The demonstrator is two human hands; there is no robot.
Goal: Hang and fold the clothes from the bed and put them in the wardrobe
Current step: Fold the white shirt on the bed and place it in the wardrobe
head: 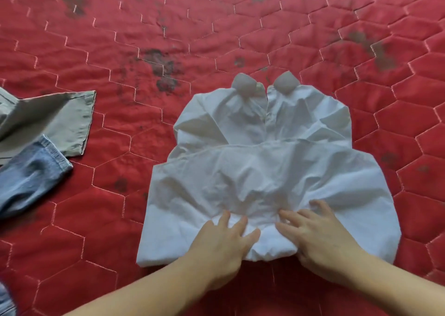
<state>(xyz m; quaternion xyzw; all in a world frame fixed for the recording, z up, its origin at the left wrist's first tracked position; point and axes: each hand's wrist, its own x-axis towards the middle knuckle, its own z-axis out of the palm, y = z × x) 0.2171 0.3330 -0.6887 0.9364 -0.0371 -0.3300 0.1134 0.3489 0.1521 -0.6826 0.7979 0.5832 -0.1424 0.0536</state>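
Bright, even daylight falls softly, with only faint shadows under the folds of the white garment (262, 171). The whole picture is slightly soft; the wide lens bends the red quilt's (168, 26) stitched lines near the edges.

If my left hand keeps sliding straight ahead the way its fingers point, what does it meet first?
The left hand already lies on the white garment; straight ahead it likely meets the bunched folds in the middle, then the two grey tips at the far edge.

khaki garment (45, 120): runs off the left edge, its kind cannot be told
denim garment (29, 178): only one cuffed end shows, rest beyond the left edge
white garment (265, 171): near hem hidden under both hands
bed (216, 38): edges out of view
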